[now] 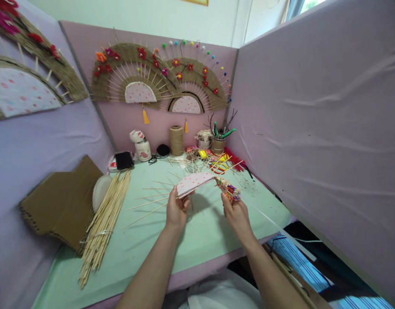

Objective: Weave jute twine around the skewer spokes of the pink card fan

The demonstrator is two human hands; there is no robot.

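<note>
My left hand [178,210] grips a half-round fan base [194,182] covered in white cloth with pink spots. Thin bamboo sticks [152,199] fan out from its left side, above the table. In my right hand [238,214] is a glue gun [229,189] with a colourful flower pattern, its white cord [265,214] trailing off to the right. The gun's nozzle meets the right end of the fan base, though whether they touch I cannot tell. My fingers partly hide the handle.
A tied bundle of bamboo sticks [102,227] lies left, beside brown cardboard [62,201] and a white round plate [100,191]. Along the back stand a twine spool [176,140], a jar [142,151] and a pot with green-handled pliers [218,145]. Finished fans [120,60] hang behind.
</note>
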